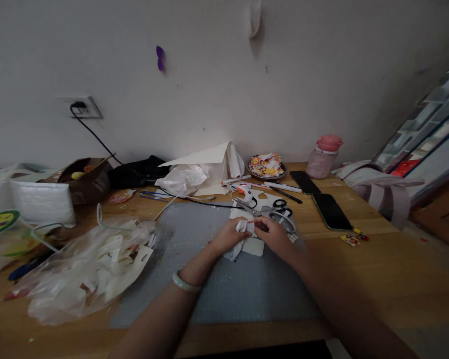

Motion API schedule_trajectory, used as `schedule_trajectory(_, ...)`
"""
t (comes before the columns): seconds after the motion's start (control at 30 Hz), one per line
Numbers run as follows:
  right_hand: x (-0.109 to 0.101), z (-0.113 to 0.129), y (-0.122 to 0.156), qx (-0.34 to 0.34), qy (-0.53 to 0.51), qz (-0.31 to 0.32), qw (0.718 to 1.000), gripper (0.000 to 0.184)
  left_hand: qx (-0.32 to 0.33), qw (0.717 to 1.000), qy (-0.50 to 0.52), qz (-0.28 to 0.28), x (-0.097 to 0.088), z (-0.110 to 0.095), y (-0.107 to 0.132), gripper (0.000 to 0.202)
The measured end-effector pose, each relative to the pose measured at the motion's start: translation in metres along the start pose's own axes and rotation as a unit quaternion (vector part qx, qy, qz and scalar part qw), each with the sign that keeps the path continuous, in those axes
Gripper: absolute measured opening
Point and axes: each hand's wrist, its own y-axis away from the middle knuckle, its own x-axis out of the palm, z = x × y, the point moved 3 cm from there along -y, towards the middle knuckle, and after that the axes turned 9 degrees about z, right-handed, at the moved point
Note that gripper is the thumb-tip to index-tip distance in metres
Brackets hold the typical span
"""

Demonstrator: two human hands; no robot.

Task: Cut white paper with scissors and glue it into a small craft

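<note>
My left hand point(229, 236) and my right hand point(272, 234) meet over a grey cutting mat point(217, 289) on the wooden table. Both are closed, pinching a small folded piece of white paper point(247, 238) between them. The paper partly hangs below my fingers and rests on the mat. A pale bangle point(184, 283) sits on my left wrist. Scissors with black and grey handles point(273, 212) lie just beyond my right hand, next to a white paper sheet with cut-outs.
A clear plastic bag of white paper scraps point(92, 264) lies at left. Behind stand a cardboard box point(84, 182), a folded white paper cone point(209, 167), a bowl of stickers point(266, 166), markers, a pink bottle point(324, 155) and two phones point(331, 210). A bag point(381, 187) sits far right.
</note>
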Motion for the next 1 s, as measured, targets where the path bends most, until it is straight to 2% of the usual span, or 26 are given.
schedule_trajectory(0.23, -0.0017, -0.0047, -0.0031, 0.036, -0.075, 0.040, 0.996, 0.018, 0.007, 0.998, 0.067, 0.016, 0.0010, 0.0000, 0.0011, 0.018)
schedule_trajectory(0.37, -0.0026, -0.0022, -0.0039, 0.060, -0.162, 0.076, 0.982, 0.018, 0.018, 0.983, 0.181, 0.031, 0.0017, -0.0011, 0.0035, 0.029)
schedule_trajectory(0.5, -0.0005, 0.0024, -0.0024, 0.064, -0.199, 0.115, 0.971, 0.029, 0.008, 0.965, 0.261, 0.035, 0.0027, -0.0029, 0.0058, 0.039)
schedule_trajectory(0.6, -0.0002, 0.0019, -0.0022, 0.066, -0.200, 0.084, 0.974, 0.031, 0.009, 0.955, 0.296, 0.030, 0.0038, -0.0045, 0.0064, 0.043)
schedule_trajectory(0.8, -0.0049, -0.0058, -0.0043, 0.101, -0.208, -0.034, 0.972, 0.040, 0.018, 0.940, 0.341, 0.005, 0.0052, -0.0028, 0.0044, 0.039)
schedule_trajectory(0.9, -0.0048, -0.0047, -0.0049, 0.093, -0.176, -0.028, 0.980, 0.035, 0.017, 0.939, 0.344, -0.007, 0.0047, -0.0010, 0.0035, 0.037)
schedule_trajectory(1.0, -0.0018, -0.0022, -0.0043, 0.065, -0.138, 0.007, 0.988, 0.029, 0.009, 0.939, 0.344, -0.015, 0.0042, -0.0004, 0.0034, 0.038)
